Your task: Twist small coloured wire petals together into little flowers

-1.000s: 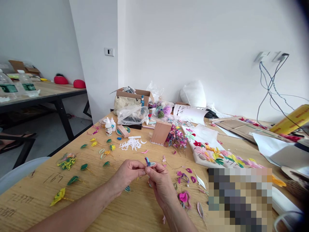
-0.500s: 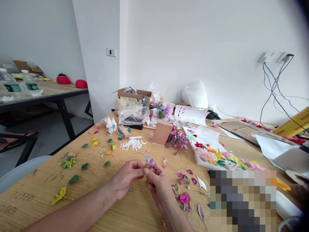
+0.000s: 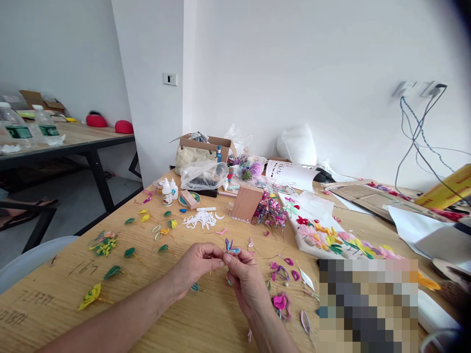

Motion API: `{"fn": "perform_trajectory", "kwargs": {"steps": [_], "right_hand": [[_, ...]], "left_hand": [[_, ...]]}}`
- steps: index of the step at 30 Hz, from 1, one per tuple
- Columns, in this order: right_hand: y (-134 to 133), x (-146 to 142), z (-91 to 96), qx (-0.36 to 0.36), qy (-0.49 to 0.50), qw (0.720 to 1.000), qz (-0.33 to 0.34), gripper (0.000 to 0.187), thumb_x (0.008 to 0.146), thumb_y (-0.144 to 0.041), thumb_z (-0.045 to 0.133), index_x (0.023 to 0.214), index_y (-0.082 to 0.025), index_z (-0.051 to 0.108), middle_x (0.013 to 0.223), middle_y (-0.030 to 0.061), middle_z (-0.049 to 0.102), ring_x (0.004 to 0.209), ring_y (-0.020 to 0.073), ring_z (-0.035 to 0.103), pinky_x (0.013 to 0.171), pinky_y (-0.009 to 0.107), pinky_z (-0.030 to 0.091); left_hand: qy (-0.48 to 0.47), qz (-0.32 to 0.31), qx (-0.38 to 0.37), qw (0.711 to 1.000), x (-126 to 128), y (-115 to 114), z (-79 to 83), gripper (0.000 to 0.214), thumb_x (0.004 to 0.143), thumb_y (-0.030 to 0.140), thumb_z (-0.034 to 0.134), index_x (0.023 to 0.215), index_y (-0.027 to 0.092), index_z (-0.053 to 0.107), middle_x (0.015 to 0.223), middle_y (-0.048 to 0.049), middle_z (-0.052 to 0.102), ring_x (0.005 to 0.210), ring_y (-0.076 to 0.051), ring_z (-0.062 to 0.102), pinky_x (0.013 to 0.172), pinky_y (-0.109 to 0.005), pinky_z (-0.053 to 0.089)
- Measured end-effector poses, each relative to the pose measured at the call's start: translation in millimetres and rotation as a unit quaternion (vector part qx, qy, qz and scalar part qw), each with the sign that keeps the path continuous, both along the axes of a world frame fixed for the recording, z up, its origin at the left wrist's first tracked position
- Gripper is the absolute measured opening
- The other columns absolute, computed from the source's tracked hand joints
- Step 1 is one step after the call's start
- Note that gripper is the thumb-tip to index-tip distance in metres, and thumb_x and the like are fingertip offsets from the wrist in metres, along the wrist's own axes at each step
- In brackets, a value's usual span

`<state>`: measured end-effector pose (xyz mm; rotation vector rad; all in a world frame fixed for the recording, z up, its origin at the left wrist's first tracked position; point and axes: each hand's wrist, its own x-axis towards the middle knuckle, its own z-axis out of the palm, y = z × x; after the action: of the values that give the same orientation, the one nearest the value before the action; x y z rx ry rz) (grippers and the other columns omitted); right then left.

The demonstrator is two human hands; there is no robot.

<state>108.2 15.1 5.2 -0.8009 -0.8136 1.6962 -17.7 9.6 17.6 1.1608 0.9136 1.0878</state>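
My left hand (image 3: 195, 267) and my right hand (image 3: 246, 279) meet above the wooden table (image 3: 55, 304), fingertips pinched together on a small blue-and-purple looped petal piece (image 3: 231, 246). Both hands are closed on it. Loose pink and magenta petals (image 3: 280, 300) lie just right of my right hand. Green leaf pieces (image 3: 128, 253) lie scattered to the left of my left hand.
White paper scraps (image 3: 200, 219), glue bottles (image 3: 167, 192), a small brown box (image 3: 245, 202) and a tangle of coloured petals (image 3: 269, 211) sit further back. A flower-covered white panel (image 3: 324, 230) lies to the right. A yellow leaf (image 3: 90, 296) lies near left. A second table (image 3: 69, 142) stands at far left.
The petal piece has been turned slightly between my fingertips. My hands stay in nearly the same place.
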Motion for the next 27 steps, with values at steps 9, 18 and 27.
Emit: {"fn": "perform_trajectory", "kwargs": {"steps": [9,18,27], "right_hand": [[0,1,2.7,0.006,0.01,0.999,0.04,0.024,0.055,-0.026,0.075,0.062,-0.014,0.055,0.044,-0.0096,0.038,0.036,0.0007,0.014,0.034,0.016,0.009],[-4,-1,0.9,0.013,0.072,0.994,0.079,0.019,0.064,-0.024,0.068,0.072,-0.016,0.053,0.046,-0.0117,0.024,0.039,0.0019,0.009,0.034,0.014,0.008],[-5,-6,2.0,-0.007,0.038,0.999,0.027,0.026,0.054,-0.026,0.075,0.06,-0.016,0.052,0.042,-0.0114,0.03,0.037,0.0013,0.013,0.034,0.016,0.009]], "left_hand": [[0.013,0.001,-0.017,1.0,-5,3,-0.7,0.011,0.06,0.018,0.068,0.052,0.013,0.063,0.052,0.0022,0.053,0.057,-0.011,0.043,0.06,-0.024,0.031],[-0.146,-0.009,-0.092,0.985,0,0,-11.8,0.016,0.062,0.02,0.071,0.058,0.014,0.056,0.063,0.0006,0.055,0.064,-0.011,0.048,0.063,-0.023,0.034],[-0.108,0.014,-0.058,0.992,6,-4,-14.0,0.015,0.065,0.023,0.068,0.06,0.014,0.057,0.065,-0.001,0.06,0.069,-0.015,0.052,0.068,-0.027,0.035]]}}
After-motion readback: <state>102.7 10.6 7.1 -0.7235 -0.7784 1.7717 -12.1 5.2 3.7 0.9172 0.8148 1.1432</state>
